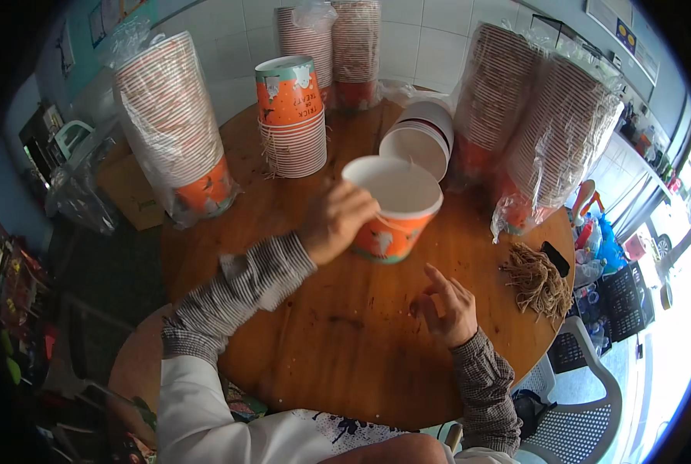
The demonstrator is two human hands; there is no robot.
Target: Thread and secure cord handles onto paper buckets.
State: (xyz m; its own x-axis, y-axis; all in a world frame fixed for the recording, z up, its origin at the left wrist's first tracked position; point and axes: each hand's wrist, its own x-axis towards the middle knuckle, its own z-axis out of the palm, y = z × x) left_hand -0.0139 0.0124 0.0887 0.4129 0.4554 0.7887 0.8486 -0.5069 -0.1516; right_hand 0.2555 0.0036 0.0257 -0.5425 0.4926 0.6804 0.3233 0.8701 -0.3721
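An orange paper bucket [395, 232] with a white rim and a green base stands upright at the middle of the table. My left hand [337, 220] is closed at its left side, fingertips pinching a thin tan cord [392, 223] that runs across the bucket's outer wall. The hand is slightly blurred. To the near right of the bucket, my right hand [447, 308] is held over the table, fingers apart and nothing in it. Beyond the bucket, several nested white-lined paper buckets [415, 151] lie on their side.
A stack of orange buckets with cords [293, 116] stands behind. Plastic-wrapped bucket stacks stand at the left [171, 116], back [357, 46] and right [554, 131]. A bundle of tan cords [537, 282] and a black phone-like object [555, 259] lie by the table's right edge.
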